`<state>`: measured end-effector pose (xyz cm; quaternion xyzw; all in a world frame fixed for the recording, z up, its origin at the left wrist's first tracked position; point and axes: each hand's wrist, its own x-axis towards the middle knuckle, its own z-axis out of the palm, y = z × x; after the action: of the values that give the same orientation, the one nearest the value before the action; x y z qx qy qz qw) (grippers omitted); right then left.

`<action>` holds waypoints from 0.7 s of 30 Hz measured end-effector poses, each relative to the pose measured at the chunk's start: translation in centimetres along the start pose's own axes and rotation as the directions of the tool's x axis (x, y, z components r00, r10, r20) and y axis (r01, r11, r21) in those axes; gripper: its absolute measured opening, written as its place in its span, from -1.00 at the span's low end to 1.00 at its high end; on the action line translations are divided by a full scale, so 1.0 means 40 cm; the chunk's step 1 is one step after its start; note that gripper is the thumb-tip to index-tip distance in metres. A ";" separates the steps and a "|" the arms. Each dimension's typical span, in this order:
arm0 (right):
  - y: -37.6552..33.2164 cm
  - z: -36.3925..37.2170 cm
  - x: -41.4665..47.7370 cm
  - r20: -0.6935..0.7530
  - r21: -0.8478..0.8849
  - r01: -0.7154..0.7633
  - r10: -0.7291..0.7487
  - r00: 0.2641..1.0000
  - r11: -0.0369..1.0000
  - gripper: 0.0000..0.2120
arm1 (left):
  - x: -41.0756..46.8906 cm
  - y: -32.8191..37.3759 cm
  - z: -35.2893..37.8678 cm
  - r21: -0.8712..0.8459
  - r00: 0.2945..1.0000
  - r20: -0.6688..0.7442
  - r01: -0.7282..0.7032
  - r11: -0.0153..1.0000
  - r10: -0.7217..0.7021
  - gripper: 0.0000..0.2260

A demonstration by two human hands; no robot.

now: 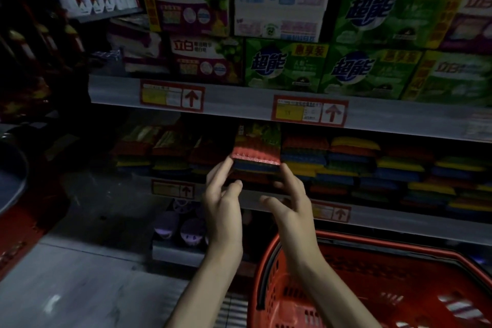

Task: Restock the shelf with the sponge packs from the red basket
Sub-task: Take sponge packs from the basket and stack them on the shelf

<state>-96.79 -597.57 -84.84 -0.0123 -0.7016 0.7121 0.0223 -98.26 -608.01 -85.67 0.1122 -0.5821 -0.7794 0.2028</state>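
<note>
A sponge pack (256, 156) with a red top layer and a blue layer below sits at the front of the middle shelf (399, 217), among rows of stacked coloured sponge packs. My left hand (222, 194) touches its left end with straight fingertips. My right hand (288, 200) touches its right end the same way. Neither hand curls round the pack. The red basket (269, 274) stands below my right forearm; shiny wrapped packs (452, 306) show in its right part.
The upper shelf (239, 102) carries green and purple soap boxes, with red-framed price tags on its edge. Purple round items (181, 226) lie on the lowest shelf at the left. Grey floor stretches to the lower left, and dark racks stand at the far left.
</note>
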 end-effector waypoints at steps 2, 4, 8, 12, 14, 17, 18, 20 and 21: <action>-0.002 0.002 0.004 -0.008 0.000 -0.003 0.003 1.000 1.000 -0.33 | 0.007 0.003 0.004 -0.007 1.000 0.000 0.006 1.000 -0.006 -0.57; 0.001 0.002 0.011 -0.023 -0.040 0.014 -0.015 1.000 0.999 -0.35 | 0.010 0.004 0.008 -0.011 1.000 -0.003 0.015 1.000 -0.015 -0.57; 0.002 0.000 0.020 -0.042 -0.080 0.014 -0.018 0.999 0.997 -0.39 | 0.013 0.002 0.019 -0.013 0.999 -0.010 0.045 0.999 -0.045 -0.59; 0.007 0.001 0.030 -0.058 -0.106 -0.013 0.007 0.998 0.994 -0.38 | 0.022 -0.007 0.025 0.016 0.998 -0.027 0.058 0.998 -0.058 -0.59; 0.012 0.001 0.034 -0.066 -0.117 -0.021 0.014 0.998 0.993 -0.37 | 0.026 -0.008 0.026 0.040 0.998 -0.034 0.047 0.998 -0.045 -0.59; 0.007 0.006 0.032 -0.070 -0.119 -0.012 0.003 0.998 0.993 -0.34 | 0.030 -0.005 0.027 0.075 0.999 -0.035 0.031 0.997 -0.029 -0.59; 0.003 0.008 0.031 -0.074 -0.121 -0.011 0.002 0.997 0.993 -0.34 | 0.031 -0.005 0.026 0.078 0.999 -0.030 0.033 0.996 -0.031 -0.58; -0.004 0.012 0.031 -0.081 -0.119 -0.011 0.001 0.997 0.993 -0.34 | 0.034 -0.006 0.025 0.074 0.999 -0.026 0.037 0.997 -0.035 -0.58; -0.008 0.012 0.030 -0.086 -0.121 -0.011 0.001 0.996 0.993 -0.34 | 0.035 -0.008 0.025 0.068 0.999 -0.026 0.035 0.997 -0.033 -0.58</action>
<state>-98.00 -598.00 -84.50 -0.0464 -0.7421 0.6669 0.0494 -99.98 -607.69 -85.58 0.1385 -0.6038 -0.7610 0.1928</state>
